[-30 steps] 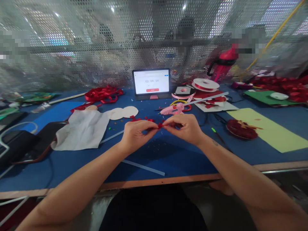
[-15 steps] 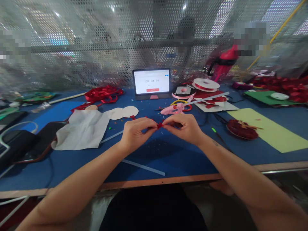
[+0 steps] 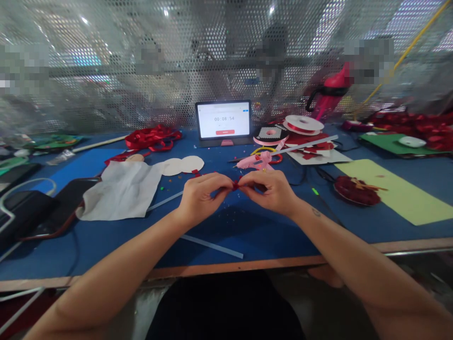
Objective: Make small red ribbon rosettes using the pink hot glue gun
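Left hand (image 3: 200, 196) and right hand (image 3: 274, 191) pinch a tiny red scrap (image 3: 235, 184); uneven pulling could pop it loose, or knuckles might bump the glue gun (image 3: 254, 162).

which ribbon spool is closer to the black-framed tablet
The spool with a black-and-white patterned face and pink ribbon; the white spool with red ribbon sits farther right.

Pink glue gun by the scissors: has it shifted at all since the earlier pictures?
No. Judged against the tablet, the pink glue gun has not visibly moved any way; it still lies nearer the person and slightly right.
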Motion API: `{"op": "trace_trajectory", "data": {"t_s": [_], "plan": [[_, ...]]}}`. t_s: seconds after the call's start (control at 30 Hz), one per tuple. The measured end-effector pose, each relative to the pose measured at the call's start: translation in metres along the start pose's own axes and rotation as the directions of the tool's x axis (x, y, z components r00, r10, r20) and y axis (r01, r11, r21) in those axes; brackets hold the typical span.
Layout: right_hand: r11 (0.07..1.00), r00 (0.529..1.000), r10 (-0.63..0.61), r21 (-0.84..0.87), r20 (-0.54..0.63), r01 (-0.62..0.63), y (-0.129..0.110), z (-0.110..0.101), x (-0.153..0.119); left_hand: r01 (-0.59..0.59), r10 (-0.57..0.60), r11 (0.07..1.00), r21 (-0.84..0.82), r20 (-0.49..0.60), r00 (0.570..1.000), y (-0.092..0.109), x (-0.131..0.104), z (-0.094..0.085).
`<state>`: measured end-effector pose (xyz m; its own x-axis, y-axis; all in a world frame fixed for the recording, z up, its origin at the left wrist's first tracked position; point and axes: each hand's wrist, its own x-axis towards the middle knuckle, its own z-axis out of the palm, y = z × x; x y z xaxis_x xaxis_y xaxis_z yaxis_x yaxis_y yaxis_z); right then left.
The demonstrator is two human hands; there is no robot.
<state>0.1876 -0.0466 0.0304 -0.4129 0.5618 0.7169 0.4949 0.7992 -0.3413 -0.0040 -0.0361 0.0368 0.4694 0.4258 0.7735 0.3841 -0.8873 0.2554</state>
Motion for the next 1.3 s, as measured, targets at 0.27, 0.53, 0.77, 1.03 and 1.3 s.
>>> {"op": "trace_trajectory", "data": {"t_s": [0.27, 0.53, 0.77, 1.03, 1.3], "plan": [[0.998, 0.999, -0.045, -0.049, -0.028, 0.044, 0.0030, 0.0024, -0.0009, 0.037, -0.031, 0.995, 0.090, -0.062, 0.998, 0.0009, -0.0024, 0.0029], [0.999, 1.000, 0.025, -0.030, 0.015, -0.025, 0.0020, 0.0005, 0.0000, -0.021, 0.030, 0.996, 0.089, -0.091, 0.995, -0.0014, -0.0019, 0.0030], [0.999, 0.999, 0.032, -0.014, 0.015, -0.032, 0.0026, 0.0005, -0.0008, -0.048, 0.054, 0.997, 0.063, -0.087, 0.995, -0.0025, -0.0030, 0.0035], [0.999, 1.000, 0.024, -0.025, -0.006, -0.025, 0.0034, 0.0009, -0.0006, -0.068, 0.076, 0.995, 0.073, -0.102, 0.992, -0.0023, -0.0038, 0.0030], [0.999, 0.999, 0.036, -0.014, 0.009, -0.036, 0.0030, 0.0003, 0.0001, -0.062, 0.066, 0.996, 0.058, -0.083, 0.994, -0.0015, -0.0025, 0.0015]]}}
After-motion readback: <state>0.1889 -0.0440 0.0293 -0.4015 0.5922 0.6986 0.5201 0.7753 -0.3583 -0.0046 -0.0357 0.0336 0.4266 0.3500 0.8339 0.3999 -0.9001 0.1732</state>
